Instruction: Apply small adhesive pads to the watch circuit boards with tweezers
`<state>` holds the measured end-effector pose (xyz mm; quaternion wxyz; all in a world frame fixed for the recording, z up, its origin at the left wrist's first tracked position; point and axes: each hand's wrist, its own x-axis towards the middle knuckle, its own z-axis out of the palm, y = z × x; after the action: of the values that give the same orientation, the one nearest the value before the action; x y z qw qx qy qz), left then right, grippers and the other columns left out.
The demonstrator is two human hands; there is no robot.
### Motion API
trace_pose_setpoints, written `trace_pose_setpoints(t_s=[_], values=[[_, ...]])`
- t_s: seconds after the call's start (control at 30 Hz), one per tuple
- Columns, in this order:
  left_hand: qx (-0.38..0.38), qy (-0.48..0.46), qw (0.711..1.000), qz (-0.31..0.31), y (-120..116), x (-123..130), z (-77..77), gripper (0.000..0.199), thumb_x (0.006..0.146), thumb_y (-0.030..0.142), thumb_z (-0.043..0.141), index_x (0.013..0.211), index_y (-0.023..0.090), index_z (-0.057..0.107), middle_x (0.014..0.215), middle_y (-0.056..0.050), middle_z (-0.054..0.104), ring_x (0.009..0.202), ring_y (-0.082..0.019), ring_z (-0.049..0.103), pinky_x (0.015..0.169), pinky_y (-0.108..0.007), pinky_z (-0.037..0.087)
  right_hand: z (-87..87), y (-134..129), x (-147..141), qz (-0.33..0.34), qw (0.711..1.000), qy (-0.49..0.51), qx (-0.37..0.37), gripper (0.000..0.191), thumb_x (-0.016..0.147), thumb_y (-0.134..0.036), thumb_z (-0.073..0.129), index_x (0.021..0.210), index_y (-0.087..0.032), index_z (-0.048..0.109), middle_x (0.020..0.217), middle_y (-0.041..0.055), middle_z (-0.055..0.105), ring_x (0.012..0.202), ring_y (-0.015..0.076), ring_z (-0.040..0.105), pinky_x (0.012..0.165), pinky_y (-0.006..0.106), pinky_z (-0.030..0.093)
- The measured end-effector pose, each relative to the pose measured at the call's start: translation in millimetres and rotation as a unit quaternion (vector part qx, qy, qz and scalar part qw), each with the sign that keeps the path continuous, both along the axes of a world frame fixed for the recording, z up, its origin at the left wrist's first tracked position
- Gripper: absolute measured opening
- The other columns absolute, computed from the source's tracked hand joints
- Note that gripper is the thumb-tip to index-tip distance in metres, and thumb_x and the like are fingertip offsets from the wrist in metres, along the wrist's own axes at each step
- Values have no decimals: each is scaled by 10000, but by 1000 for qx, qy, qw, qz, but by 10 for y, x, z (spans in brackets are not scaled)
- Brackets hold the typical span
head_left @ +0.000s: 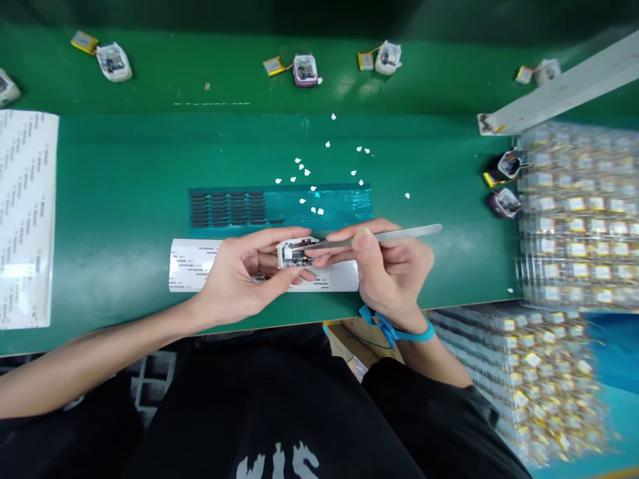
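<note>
My left hand (pixel 244 273) holds a small white device housing (pixel 295 253) with its circuit board facing up. Metal tweezers (pixel 344 243) are pinched in my right hand (pixel 392 266), their tip over the board inside the housing. Beneath both hands lies a white printed sheet (pixel 187 266). Just beyond it is a blue film strip (pixel 324 199) with rows of dark thin pieces on its left part. Small white stickers (pixel 307 173) are scattered on and behind the strip.
Housings with yellow batteries, one of them purple (pixel 305 70), stand along the back. Two dark housings (pixel 504 203) sit at the right beside stacked clear trays (pixel 574 219). A white bar (pixel 559 86) slants at the back right. White printed sheets (pixel 27 219) lie at the left.
</note>
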<state>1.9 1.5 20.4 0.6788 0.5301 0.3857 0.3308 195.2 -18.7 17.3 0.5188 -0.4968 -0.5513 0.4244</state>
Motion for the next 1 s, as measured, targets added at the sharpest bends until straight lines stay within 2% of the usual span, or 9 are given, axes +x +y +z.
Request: trace_pose_setpoints(t_s=[0.17,0.33,0.47,0.6,0.67,0.77,0.83,0.93,1.0], values=[[7,4,1000,-2,-5,-5,3,387,861,93,661,1245,135,634,958,-57,803,778,-205,793,688,-269,693,8,-4,4,-1,1000,-25,-14,239,1021,-341,539,953,-221,735,807,12,780,678,164,762,614,268,656],[2,-1,1000,4,-4,1,8,385,849,90,667,1230,144,651,966,-56,802,790,-210,794,696,-272,697,2,-3,-2,-5,1000,-23,-2,239,1016,-311,547,911,-219,742,877,22,785,667,162,760,608,272,656],[17,17,1000,12,-3,-14,-19,346,884,108,637,1226,146,672,932,-44,805,747,-198,792,702,-285,696,-16,-43,-27,0,999,-41,-2,206,1013,-291,547,969,-218,733,864,24,785,691,172,764,615,283,660],[54,61,996,28,52,-50,3,261,919,180,633,1168,168,708,932,-37,801,709,-189,785,646,-284,684,33,-29,48,-1,996,-59,63,195,1005,-274,557,1053,-263,746,905,17,787,743,188,768,642,319,661],[75,80,992,70,115,-68,39,246,922,197,646,1159,164,702,958,-49,797,728,-186,783,652,-283,678,100,50,129,4,992,-68,102,221,1007,-266,553,1119,-316,737,975,2,786,825,197,769,686,341,661],[114,72,979,154,231,-98,70,168,942,215,644,1102,181,683,983,-52,784,760,-178,776,701,-306,669,168,242,228,72,981,-145,104,239,986,-233,587,1144,-333,737,1057,-13,777,944,206,752,810,376,643],[144,64,970,184,301,-129,63,94,953,232,641,1033,193,671,952,-41,777,774,-174,768,731,-322,651,139,373,251,127,967,-198,102,219,987,-235,585,1107,-307,753,1068,-14,776,968,199,740,879,389,614],[209,113,956,171,376,-202,42,80,957,271,641,978,195,656,862,-26,769,749,-158,738,677,-293,592,4,499,241,193,948,-235,98,233,1007,-248,539,1070,-271,762,1093,-8,773,983,186,727,899,381,592],[276,196,933,120,409,-257,45,92,958,291,632,973,201,640,826,-10,763,708,-146,709,623,-273,536,-84,527,232,203,945,-238,99,245,1013,-259,524,1064,-263,763,1107,-7,770,997,181,723,906,369,588]])
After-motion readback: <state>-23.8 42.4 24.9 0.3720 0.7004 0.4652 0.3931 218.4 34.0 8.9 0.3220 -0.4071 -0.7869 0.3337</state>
